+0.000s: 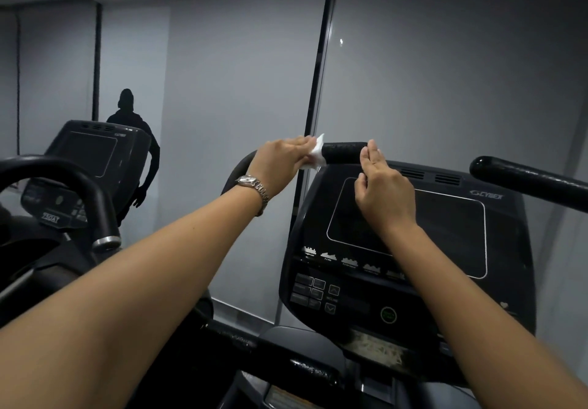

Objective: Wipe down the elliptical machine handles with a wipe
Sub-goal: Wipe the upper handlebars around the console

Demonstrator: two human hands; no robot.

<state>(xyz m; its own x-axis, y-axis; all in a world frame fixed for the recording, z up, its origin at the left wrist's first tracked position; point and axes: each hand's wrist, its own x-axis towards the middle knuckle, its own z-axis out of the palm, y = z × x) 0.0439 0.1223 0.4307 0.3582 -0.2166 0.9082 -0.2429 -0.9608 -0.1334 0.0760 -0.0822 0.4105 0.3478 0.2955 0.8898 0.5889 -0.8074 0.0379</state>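
The elliptical's left handle (345, 151), black with a textured grip, runs level above the console (413, 249). My left hand (283, 162), a watch on its wrist, holds a white wipe (316, 154) wrapped against the handle's left part. My right hand (380, 186) reaches up at the handle's right end, its fingertips touching the tip, fingers together and mostly straight. The right handle (525, 179) slants in from the right edge, untouched.
A second machine with a dark console (95, 151) and a curved black handle (79, 186) stands at the left. A mirrored grey wall is straight ahead, with a dark reflected figure (133, 141) of a person. Lower grip bars (286, 357) cross below the console.
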